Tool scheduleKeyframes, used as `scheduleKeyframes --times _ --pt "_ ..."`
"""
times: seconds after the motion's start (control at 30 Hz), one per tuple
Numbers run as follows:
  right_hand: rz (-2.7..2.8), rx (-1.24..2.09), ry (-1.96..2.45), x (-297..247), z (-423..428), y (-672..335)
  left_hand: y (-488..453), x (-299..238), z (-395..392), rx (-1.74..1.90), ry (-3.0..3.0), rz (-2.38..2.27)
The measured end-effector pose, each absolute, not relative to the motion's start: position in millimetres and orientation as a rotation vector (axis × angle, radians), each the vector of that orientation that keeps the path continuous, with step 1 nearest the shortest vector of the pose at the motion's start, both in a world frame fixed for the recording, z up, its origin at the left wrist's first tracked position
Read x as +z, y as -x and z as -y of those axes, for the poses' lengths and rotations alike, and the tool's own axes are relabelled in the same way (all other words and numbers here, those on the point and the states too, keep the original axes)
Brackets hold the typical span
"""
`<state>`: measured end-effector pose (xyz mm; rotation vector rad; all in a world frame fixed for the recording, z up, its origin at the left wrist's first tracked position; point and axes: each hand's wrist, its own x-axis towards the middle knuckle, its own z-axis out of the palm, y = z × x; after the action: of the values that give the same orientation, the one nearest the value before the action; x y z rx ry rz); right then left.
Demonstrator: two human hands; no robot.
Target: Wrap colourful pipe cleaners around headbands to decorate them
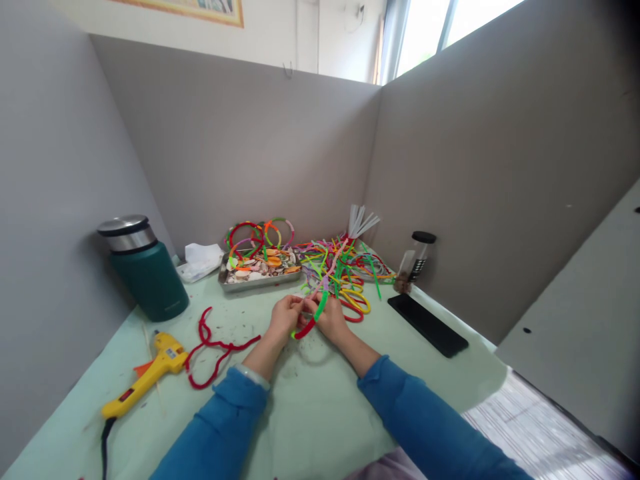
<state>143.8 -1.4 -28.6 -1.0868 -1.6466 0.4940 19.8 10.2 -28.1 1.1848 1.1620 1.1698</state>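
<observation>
My left hand [284,319] and my right hand [331,317] meet at the middle of the pale green table [310,407], both in blue sleeves. Their fingers are pinched together on a curved hoop wrapped in red and green pipe cleaner [311,320]. Just beyond my hands lies a loose heap of coloured pipe cleaners [345,270]. A bent red pipe cleaner [215,347] lies on the table to the left of my left forearm.
A metal tray [257,270] with shells and wrapped hoops stands behind. A green flask [145,270], a crumpled tissue [200,261] and a yellow glue gun [145,380] are left. A black phone [427,325] and a small jar [417,260] sit right. Grey partitions enclose the table.
</observation>
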Motion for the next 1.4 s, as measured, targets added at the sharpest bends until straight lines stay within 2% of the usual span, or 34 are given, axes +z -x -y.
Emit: scheduleKeyframes --times 0.47,0.83,1.4 --pt "1.491 0.482 1.185 -35 -6 -143 -19 -23 -10 1.206 -1.009 -1.009" --pt "1.397 0.668 1.171 -42 -17 -146 -21 -12 -2 1.254 -0.980 -0.896" --pt "1.449 0.698 1.068 -34 -9 -144 -22 -16 -1 1.229 -1.196 -0.997"
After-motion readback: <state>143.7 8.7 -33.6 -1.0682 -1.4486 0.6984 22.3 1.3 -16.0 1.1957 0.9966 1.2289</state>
